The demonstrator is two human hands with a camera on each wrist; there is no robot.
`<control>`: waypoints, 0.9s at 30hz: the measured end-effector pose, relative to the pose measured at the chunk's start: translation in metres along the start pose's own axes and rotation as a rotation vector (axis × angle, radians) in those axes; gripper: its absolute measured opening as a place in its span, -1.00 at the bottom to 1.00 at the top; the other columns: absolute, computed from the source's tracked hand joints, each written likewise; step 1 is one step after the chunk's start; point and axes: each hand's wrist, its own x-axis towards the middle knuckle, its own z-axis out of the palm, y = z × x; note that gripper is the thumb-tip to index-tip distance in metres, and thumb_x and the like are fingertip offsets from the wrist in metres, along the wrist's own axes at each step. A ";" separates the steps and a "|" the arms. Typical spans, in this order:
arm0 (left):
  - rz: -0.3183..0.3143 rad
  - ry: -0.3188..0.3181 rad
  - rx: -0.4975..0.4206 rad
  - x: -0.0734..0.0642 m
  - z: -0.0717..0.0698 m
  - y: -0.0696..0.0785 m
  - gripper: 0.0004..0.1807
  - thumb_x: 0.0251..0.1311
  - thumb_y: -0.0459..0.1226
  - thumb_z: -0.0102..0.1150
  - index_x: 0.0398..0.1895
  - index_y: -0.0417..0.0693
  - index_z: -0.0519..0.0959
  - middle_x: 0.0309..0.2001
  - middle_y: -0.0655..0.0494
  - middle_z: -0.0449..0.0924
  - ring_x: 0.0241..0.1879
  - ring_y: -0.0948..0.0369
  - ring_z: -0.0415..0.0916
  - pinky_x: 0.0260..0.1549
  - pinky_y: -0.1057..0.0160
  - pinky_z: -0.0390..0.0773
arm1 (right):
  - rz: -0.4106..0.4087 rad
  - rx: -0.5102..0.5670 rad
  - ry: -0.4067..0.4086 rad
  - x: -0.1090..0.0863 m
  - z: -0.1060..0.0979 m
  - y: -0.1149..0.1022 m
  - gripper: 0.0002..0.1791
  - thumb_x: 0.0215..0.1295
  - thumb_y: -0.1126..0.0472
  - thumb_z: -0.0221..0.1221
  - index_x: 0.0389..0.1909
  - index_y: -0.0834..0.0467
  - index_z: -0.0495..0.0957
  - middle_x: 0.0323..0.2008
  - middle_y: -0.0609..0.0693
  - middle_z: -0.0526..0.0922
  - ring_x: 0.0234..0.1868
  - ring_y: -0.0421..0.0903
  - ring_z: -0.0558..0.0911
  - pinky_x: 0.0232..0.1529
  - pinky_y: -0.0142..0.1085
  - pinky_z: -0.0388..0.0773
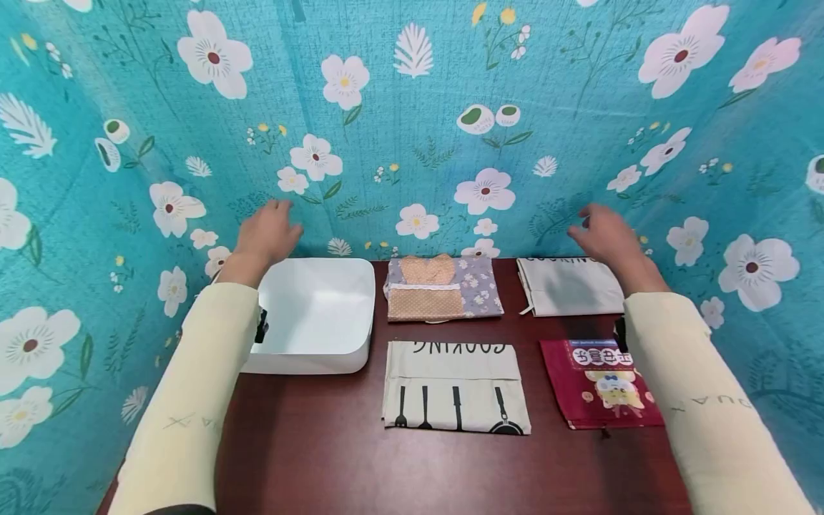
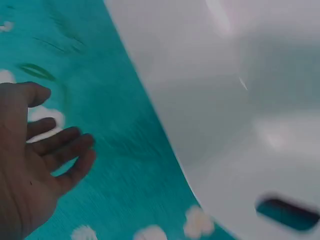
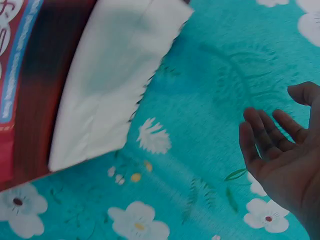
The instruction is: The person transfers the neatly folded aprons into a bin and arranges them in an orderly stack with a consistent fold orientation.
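Observation:
My left hand (image 1: 267, 232) hovers above the back-left corner of a white plastic bin (image 1: 315, 363), fingers loosely bent and holding nothing. In the left wrist view that hand (image 2: 37, 165) appears beside the bin's wall, apart from it. Over the back right, my right hand (image 1: 608, 236) hangs above a folded cream cloth (image 1: 569, 286) with black lettering along its far edge. The right wrist view has the relaxed hand (image 3: 285, 170) away from this cloth, palm bare. Inside the bin only white surfaces show.
Between the hands lies a folded grey floral cloth (image 1: 479, 286) with a tan dotted pocket. Nearer are a cream cloth (image 1: 450, 365) printed COOKING with utensils and a dark red cloth (image 1: 573, 393) with a cartoon figure. A blue flowered curtain (image 1: 412, 129) encloses the brown table (image 1: 360, 465).

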 end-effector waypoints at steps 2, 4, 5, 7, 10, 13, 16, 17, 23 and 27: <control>-0.021 -0.015 -0.155 -0.004 -0.006 0.011 -0.40 0.41 -0.08 -0.16 0.38 -0.25 0.19 0.28 -0.31 0.29 0.22 -0.20 0.31 0.11 -0.23 0.39 | -0.004 0.071 -0.024 -0.004 -0.004 -0.004 -0.31 0.43 -0.12 -0.14 0.29 0.38 0.21 0.13 0.44 0.38 0.05 0.36 0.45 -0.12 0.19 0.44; -0.042 -0.064 -0.346 -0.010 -0.014 0.023 -0.41 0.40 -0.06 -0.14 0.36 -0.24 0.22 0.24 -0.29 0.35 0.16 -0.17 0.37 0.07 -0.18 0.43 | -0.017 0.119 -0.056 -0.010 -0.006 -0.008 -0.32 0.43 -0.14 -0.15 0.27 0.36 0.23 0.12 0.42 0.40 0.03 0.32 0.48 -0.13 0.14 0.46; -0.054 -0.095 -0.441 -0.013 -0.018 0.028 -0.41 0.40 -0.06 -0.13 0.36 -0.24 0.22 0.22 -0.27 0.37 0.14 -0.15 0.39 0.06 -0.16 0.44 | -0.029 0.133 -0.077 -0.014 -0.007 -0.009 -0.31 0.43 -0.16 -0.15 0.27 0.36 0.24 0.12 0.42 0.41 0.03 0.31 0.49 -0.14 0.12 0.47; -0.078 -0.159 -0.594 -0.020 -0.027 0.037 -0.41 0.41 -0.05 -0.13 0.36 -0.23 0.20 0.22 -0.24 0.37 0.11 -0.11 0.41 0.08 -0.11 0.45 | -0.052 0.173 -0.124 -0.022 -0.005 -0.013 -0.31 0.43 -0.17 -0.14 0.25 0.36 0.25 0.10 0.40 0.43 -0.01 0.26 0.54 -0.14 0.07 0.51; -0.107 -0.239 -0.772 -0.030 -0.039 0.049 -0.43 0.42 -0.06 -0.12 0.36 -0.20 0.21 0.21 -0.18 0.39 0.06 -0.02 0.46 0.10 -0.01 0.48 | -0.053 0.275 -0.187 -0.034 0.001 -0.020 -0.33 0.43 -0.16 -0.11 0.23 0.35 0.26 0.07 0.35 0.45 -0.09 0.14 0.59 -0.14 -0.06 0.60; -0.147 -0.293 -0.918 -0.038 -0.046 0.058 -0.48 0.43 -0.06 -0.14 0.32 -0.16 0.28 0.15 -0.12 0.48 -0.07 0.12 0.54 -0.03 0.17 0.54 | -0.018 0.420 -0.240 -0.043 0.009 -0.024 -0.38 0.46 -0.11 -0.11 0.23 0.35 0.26 0.08 0.31 0.43 -0.08 0.07 0.59 -0.11 -0.17 0.64; -0.195 -0.342 -1.045 -0.049 -0.048 0.067 -0.54 0.43 -0.09 -0.15 0.27 -0.13 0.32 0.00 -0.01 0.59 -0.22 0.22 0.58 -0.23 0.32 0.55 | 0.032 0.545 -0.306 -0.049 0.016 -0.025 -0.39 0.49 -0.07 -0.14 0.25 0.37 0.23 0.13 0.29 0.39 -0.05 0.01 0.59 -0.06 -0.21 0.64; -0.209 -0.365 -1.076 -0.053 -0.048 0.070 -0.55 0.42 -0.10 -0.15 0.27 -0.13 0.32 -0.04 0.03 0.62 -0.25 0.24 0.59 -0.26 0.33 0.55 | 0.047 0.583 -0.330 -0.051 0.018 -0.025 -0.39 0.49 -0.06 -0.14 0.26 0.38 0.22 0.14 0.28 0.37 -0.05 -0.02 0.60 -0.04 -0.21 0.63; -0.215 -0.492 -1.097 -0.083 -0.031 0.086 -0.55 0.41 -0.14 -0.16 0.26 -0.16 0.33 -0.06 -0.01 0.64 -0.29 0.24 0.61 -0.26 0.31 0.54 | 0.140 0.776 -0.441 -0.063 0.023 -0.022 -0.36 0.48 -0.05 -0.10 0.32 0.36 0.13 0.06 0.09 0.49 -0.12 -0.23 0.63 0.03 -0.26 0.60; -0.247 -0.535 -1.115 -0.104 -0.009 0.095 -0.52 0.39 -0.16 -0.13 0.28 -0.22 0.30 0.03 -0.14 0.61 -0.30 0.21 0.63 -0.19 0.25 0.58 | 0.229 0.906 -0.526 -0.073 0.029 -0.021 -0.46 0.48 -0.04 -0.10 0.26 0.27 0.20 -0.08 -0.07 0.61 -0.11 -0.22 0.65 0.08 -0.22 0.58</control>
